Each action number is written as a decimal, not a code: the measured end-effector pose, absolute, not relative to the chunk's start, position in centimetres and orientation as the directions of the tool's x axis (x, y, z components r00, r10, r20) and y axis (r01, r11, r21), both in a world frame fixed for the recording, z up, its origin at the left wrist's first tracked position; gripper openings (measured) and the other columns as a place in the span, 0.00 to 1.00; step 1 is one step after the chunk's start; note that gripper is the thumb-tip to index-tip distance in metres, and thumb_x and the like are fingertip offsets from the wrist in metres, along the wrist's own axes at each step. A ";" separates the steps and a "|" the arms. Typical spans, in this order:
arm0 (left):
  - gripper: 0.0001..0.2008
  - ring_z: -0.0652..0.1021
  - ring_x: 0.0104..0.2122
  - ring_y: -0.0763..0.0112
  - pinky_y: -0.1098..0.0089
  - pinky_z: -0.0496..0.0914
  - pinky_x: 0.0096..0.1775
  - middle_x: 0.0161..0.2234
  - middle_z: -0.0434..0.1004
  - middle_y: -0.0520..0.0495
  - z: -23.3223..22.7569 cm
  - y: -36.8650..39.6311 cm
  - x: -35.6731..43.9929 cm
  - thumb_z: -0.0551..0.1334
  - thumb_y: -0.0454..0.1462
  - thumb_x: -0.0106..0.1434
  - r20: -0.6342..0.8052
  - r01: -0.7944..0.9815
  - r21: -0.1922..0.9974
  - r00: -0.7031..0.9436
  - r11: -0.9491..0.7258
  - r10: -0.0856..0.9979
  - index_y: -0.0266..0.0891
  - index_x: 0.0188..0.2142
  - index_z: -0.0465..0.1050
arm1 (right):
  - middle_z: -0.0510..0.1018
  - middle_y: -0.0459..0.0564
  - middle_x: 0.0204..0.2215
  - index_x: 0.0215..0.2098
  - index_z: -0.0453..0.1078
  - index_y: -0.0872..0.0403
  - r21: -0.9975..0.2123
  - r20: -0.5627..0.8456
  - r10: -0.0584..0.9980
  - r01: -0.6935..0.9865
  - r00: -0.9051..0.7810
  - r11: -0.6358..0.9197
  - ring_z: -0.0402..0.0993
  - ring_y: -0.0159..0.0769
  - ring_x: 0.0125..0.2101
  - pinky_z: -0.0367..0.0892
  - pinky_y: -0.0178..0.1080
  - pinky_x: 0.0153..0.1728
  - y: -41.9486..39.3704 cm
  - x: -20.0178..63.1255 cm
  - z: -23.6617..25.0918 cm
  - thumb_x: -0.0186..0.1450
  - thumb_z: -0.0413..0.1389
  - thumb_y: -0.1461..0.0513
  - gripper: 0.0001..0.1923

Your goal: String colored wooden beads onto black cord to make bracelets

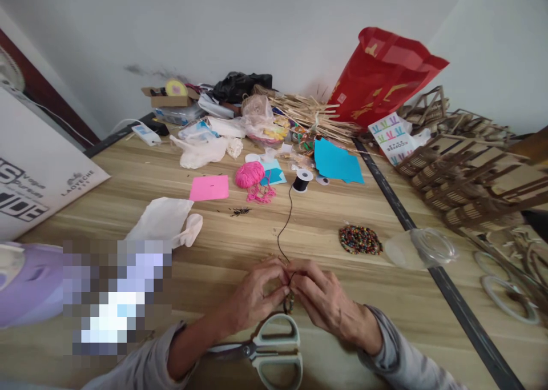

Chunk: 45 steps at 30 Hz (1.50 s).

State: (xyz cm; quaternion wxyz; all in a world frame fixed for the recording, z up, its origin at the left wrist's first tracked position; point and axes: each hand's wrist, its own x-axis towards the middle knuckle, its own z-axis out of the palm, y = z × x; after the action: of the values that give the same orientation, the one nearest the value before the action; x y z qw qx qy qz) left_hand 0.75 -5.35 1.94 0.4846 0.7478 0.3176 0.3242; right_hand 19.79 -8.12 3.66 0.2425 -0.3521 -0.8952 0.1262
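Observation:
My left hand (262, 292) and my right hand (326, 298) meet over the near middle of the table, fingertips pinched on a black cord (285, 225). That cord runs back across the wood to a white spool (302, 180) wound with black. Below my fingertips hangs a short string of small beads (291, 302), partly hidden by the fingers. Just under it, close to my wrists, lie scissors (277, 353) with pale handles, their blades pointing left. To the right rests a heap of strung multicoloured beads (360, 240).
Pink yarn (250, 175), a pink card (209, 188) and blue sheets (338, 160) lie farther back. Black cord snippets (240, 212) are scattered left of centre. Clear plastic lids (433, 246) sit at right, beside wooden baskets (466, 179). A red bag (385, 79) stands at the back.

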 end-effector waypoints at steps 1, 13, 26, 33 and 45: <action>0.04 0.73 0.38 0.65 0.66 0.66 0.43 0.34 0.74 0.45 2.0 -5.4 0.7 0.59 0.34 0.62 0.177 0.185 0.919 0.599 -0.349 0.781 0.37 0.31 0.70 | 0.70 0.57 0.42 0.43 0.62 0.57 -0.361 0.329 0.677 0.575 -0.658 0.734 0.70 0.35 0.38 0.66 0.33 0.30 -8.2 19.7 3.6 0.70 0.41 0.69 0.10; 0.05 0.74 0.33 0.67 0.69 0.66 0.38 0.29 0.74 0.46 1.6 -5.4 1.1 0.65 0.33 0.56 0.111 0.051 0.985 0.546 -0.165 0.830 0.35 0.24 0.74 | 0.68 0.48 0.25 0.36 0.61 0.55 -0.341 0.303 0.686 0.597 -0.662 0.726 0.64 0.33 0.24 0.57 0.34 0.23 -9.1 19.3 4.0 0.71 0.40 0.68 0.10; 0.14 0.70 0.25 0.76 0.73 0.64 0.31 0.25 0.71 0.51 0.4 -5.2 1.0 0.71 0.41 0.49 -0.228 -0.219 0.844 0.679 0.490 0.698 0.33 0.29 0.74 | 0.72 0.48 0.27 0.40 0.62 0.54 -0.664 0.152 0.812 0.551 -0.563 0.506 0.69 0.31 0.24 0.62 0.33 0.26 -8.9 19.6 4.8 0.71 0.43 0.64 0.07; 0.16 0.67 0.24 0.78 0.74 0.62 0.28 0.23 0.67 0.52 0.8 -5.1 1.0 0.71 0.44 0.49 -0.231 -0.174 0.838 0.744 0.517 0.626 0.33 0.27 0.72 | 0.70 0.46 0.24 0.35 0.63 0.53 -0.786 0.034 0.859 0.518 -0.510 0.339 0.65 0.30 0.23 0.60 0.33 0.25 -8.6 19.6 5.1 0.71 0.44 0.59 0.10; 0.05 0.70 0.28 0.73 0.74 0.64 0.34 0.26 0.70 0.51 1.4 -6.1 1.5 0.63 0.27 0.49 -0.020 0.016 1.000 0.551 0.013 0.834 0.35 0.23 0.69 | 0.64 0.42 0.20 0.30 0.63 0.54 -0.853 -0.089 0.873 0.490 -0.480 0.182 0.56 0.28 0.20 0.53 0.33 0.22 -8.6 19.4 4.8 0.69 0.48 0.60 0.11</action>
State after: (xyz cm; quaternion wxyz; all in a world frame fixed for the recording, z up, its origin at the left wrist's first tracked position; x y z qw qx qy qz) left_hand 1.52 -6.06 1.36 0.6241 0.6215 0.3420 0.3276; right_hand 19.44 -8.58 4.76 0.2163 -0.4616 -0.7378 0.4425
